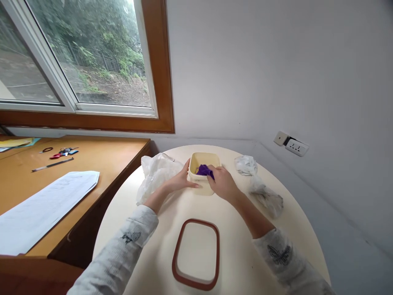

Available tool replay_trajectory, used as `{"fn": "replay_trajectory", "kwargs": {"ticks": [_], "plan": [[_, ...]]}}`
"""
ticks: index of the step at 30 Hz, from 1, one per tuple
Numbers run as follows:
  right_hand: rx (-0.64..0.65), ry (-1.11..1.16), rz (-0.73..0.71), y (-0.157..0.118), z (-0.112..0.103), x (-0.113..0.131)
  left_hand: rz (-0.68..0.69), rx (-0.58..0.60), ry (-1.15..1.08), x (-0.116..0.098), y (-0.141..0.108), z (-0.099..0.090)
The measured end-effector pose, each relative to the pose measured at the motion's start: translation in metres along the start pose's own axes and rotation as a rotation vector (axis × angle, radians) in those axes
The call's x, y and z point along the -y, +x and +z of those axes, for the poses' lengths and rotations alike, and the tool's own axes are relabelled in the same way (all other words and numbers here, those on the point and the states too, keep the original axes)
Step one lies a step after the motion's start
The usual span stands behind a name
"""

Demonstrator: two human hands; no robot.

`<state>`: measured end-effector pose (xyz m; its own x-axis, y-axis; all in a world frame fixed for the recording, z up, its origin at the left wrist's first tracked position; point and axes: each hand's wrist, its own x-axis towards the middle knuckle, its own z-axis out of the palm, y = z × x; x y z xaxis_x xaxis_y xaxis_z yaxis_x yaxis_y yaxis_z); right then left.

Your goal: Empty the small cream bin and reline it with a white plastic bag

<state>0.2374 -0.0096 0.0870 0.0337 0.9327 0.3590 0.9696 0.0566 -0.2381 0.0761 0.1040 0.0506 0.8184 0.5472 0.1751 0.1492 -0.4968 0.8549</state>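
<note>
A pale yellow plastic container [205,159] stands uncovered on the round white table [236,246]. My left hand [181,179] grips its near left corner, thumb along the front and fingers at the left side. Bunched purple cloth [203,170] is pinched in my right hand [223,182] at the container's front right rim, part of it inside. Some of the cloth is hidden by my fingers. Closer to me, a clear lid with a brown-red rim [218,254] lies flat on the table.
A crumpled white plastic bag [158,172] lies left of the container. Two more crumpled bags, one whitish [246,165] and one greyish [268,196], lie at right. The wooden desk [123,157] at left holds papers [55,213], a pen [52,164] and keys [66,152]. A wall [233,82] stands behind.
</note>
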Motion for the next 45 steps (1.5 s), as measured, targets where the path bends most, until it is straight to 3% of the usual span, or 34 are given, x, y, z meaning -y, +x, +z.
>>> {"fn": "replay_trajectory", "kwargs": {"ticks": [4,8,11,17,21,26,30,34,38,43,45], "plan": [[-0.036,-0.012,-0.160,-0.026,0.007,0.004,0.084,0.167,-0.076,-0.014,0.001,-0.003],[-0.090,0.013,-0.318,-0.049,0.014,0.001,0.086,0.251,0.081,-0.018,-0.007,-0.011],[-0.113,0.036,-0.351,-0.059,0.018,-0.004,0.076,0.293,0.125,-0.020,-0.015,-0.012],[-0.129,0.011,-0.353,-0.067,0.024,-0.012,0.021,0.106,0.108,-0.043,-0.026,0.017],[-0.026,0.019,-0.280,-0.072,0.031,-0.011,0.013,0.033,0.177,-0.056,-0.028,0.042],[0.169,0.059,0.166,-0.067,0.030,-0.019,-0.055,-0.045,0.271,-0.067,-0.021,0.050],[0.194,0.012,0.305,-0.041,0.019,-0.033,-0.157,-0.027,0.229,-0.087,-0.016,0.049],[0.312,-0.021,0.348,-0.008,0.013,-0.034,-0.316,-0.001,0.103,-0.100,-0.015,0.051],[0.396,-0.021,0.324,0.011,0.014,-0.020,-0.376,-0.006,0.020,-0.091,-0.021,0.048],[0.452,0.155,0.166,0.005,0.023,-0.001,-0.307,0.104,-0.069,-0.075,-0.041,0.032],[0.375,0.225,0.130,0.001,0.027,0.005,-0.257,0.204,-0.010,-0.069,-0.049,0.023]]}}
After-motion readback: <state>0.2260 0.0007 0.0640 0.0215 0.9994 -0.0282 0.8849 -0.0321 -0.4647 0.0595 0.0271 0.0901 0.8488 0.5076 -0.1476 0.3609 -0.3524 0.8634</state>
